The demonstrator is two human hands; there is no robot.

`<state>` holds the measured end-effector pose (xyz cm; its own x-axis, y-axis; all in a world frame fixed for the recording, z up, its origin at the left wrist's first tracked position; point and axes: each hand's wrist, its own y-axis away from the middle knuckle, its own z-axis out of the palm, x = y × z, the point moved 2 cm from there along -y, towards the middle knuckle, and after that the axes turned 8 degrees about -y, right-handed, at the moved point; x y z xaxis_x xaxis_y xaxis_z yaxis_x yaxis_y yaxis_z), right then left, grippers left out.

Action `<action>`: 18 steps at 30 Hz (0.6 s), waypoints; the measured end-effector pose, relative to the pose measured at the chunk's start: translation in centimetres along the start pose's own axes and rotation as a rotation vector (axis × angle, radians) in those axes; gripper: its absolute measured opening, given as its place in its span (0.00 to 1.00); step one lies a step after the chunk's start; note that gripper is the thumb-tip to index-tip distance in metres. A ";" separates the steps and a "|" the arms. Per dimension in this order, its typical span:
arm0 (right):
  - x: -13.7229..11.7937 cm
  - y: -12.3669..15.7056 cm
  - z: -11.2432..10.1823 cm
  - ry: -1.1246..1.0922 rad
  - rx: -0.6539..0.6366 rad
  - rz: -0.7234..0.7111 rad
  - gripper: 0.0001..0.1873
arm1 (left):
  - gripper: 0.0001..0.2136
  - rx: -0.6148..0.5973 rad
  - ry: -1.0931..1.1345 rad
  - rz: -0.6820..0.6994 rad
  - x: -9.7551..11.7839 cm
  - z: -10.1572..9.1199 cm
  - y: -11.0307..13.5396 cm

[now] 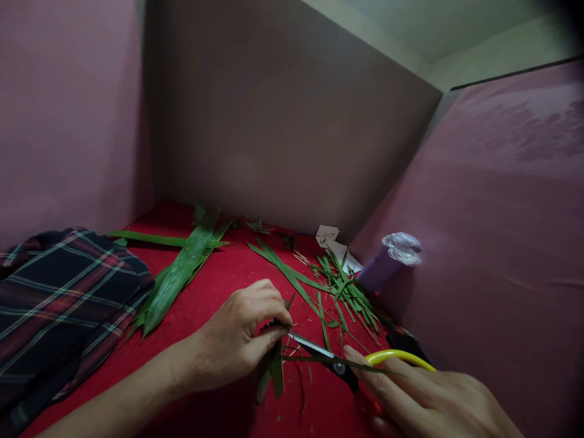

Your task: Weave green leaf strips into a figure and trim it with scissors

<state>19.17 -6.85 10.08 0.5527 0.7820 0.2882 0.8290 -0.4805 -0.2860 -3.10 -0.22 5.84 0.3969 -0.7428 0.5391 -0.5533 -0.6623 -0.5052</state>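
left hand (246, 331) pinches a green leaf piece (277, 372) over the red surface (230, 271); right hand (438, 395) grips yellow-handled scissors (314, 347), tip near the left fingertips. a thin strip (310, 359) crosses the scissors' pivot area. beyond lie cut strips (349, 289) beside a purple container (376, 271); broad leaves (182, 274) and plaid cloth (68, 292) occupy the left.
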 end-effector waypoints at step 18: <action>3.7 1.5 3.8 -0.213 0.194 0.475 0.13 | 0.03 -0.011 0.762 -0.447 -2.6 0.0 -0.3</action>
<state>22.14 -3.19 7.27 0.8158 0.5699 -0.0983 0.4512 -0.7336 -0.5082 -3.95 1.87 4.56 -0.0165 -0.1445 0.9894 -0.4715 -0.8715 -0.1351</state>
